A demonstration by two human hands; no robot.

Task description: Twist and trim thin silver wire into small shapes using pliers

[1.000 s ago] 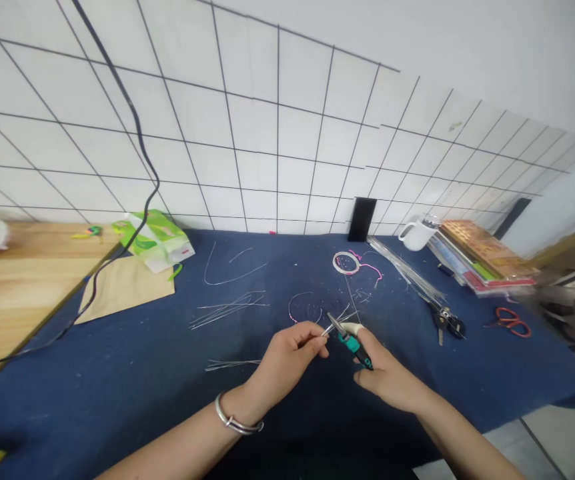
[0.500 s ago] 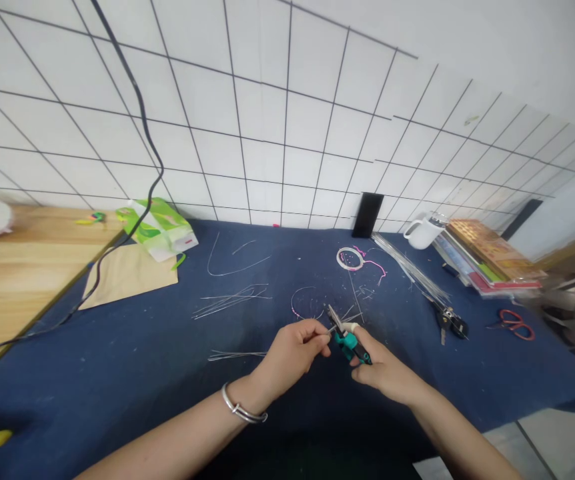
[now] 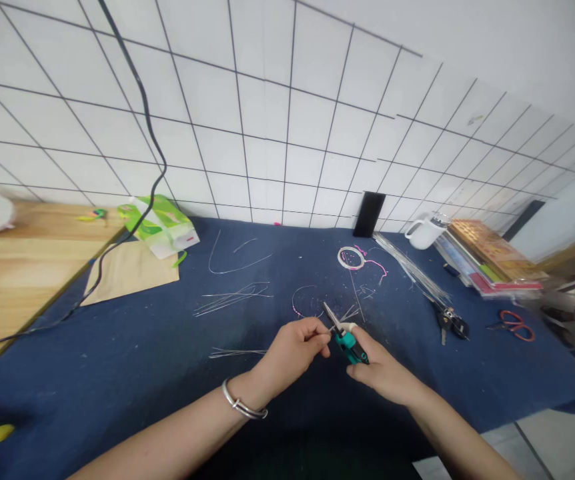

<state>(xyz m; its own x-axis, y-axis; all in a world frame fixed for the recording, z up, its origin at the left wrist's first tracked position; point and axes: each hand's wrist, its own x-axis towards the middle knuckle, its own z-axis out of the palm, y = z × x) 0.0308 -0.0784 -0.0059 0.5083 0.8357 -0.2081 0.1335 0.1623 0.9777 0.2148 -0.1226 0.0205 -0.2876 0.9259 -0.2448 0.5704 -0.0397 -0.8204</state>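
Note:
In my right hand (image 3: pixel 375 363) is a pair of pliers (image 3: pixel 347 341) with teal-and-black handles, its narrow jaws pointing up and to the left. My left hand (image 3: pixel 300 347) pinches a thin wire (image 3: pixel 331 329), mostly hidden by the fingers, right beside the pliers. Just beyond both hands lies a curved wire with pink beads (image 3: pixel 295 308). Short wire pieces (image 3: pixel 350 313) lie behind the pliers. To the left rest two loose groups of straight wires (image 3: pixel 232 299), the nearer one partly covered by my left forearm.
A white ring dish (image 3: pixel 351 258) with pink beads and cord lies farther back. Toward the right are a wire bundle (image 3: pixel 410 267), keys (image 3: pixel 446 320), red-handled scissors (image 3: pixel 516 325), a white mug (image 3: pixel 423 233) and stacked books (image 3: pixel 492 260). A black cable (image 3: pixel 145 120) hangs at left.
The pliers' jaws look closer together and have swung slightly left. My left hand stays nearly in place, still pinching the wire. The view has shifted a little.

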